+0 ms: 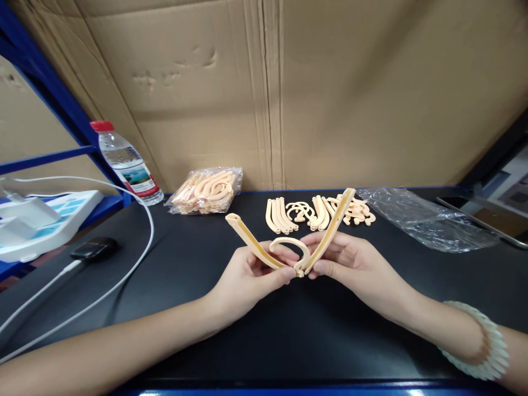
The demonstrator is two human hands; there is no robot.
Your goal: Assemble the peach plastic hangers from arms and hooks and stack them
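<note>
Both hands meet over the middle of a black table (289, 330). My left hand (247, 280) grips a cream plastic arm piece (251, 242) that slants up to the left. My right hand (350, 261) grips a second cream arm piece (334, 225) slanting up to the right. The two arms meet at their lower ends in a V, where a curved cream hook (291, 243) arches between my fingers. Both hands have their fingers closed around the parts.
Loose cream hooks and arms (317, 212) lie in a row behind my hands. A clear bag of more parts (206, 191) sits left of them, an empty clear bag (424, 220) to the right. A water bottle (127, 163), white cable (124, 275), black device (94, 247) and phone (482, 220) surround them. Cardboard (268, 93) walls the back.
</note>
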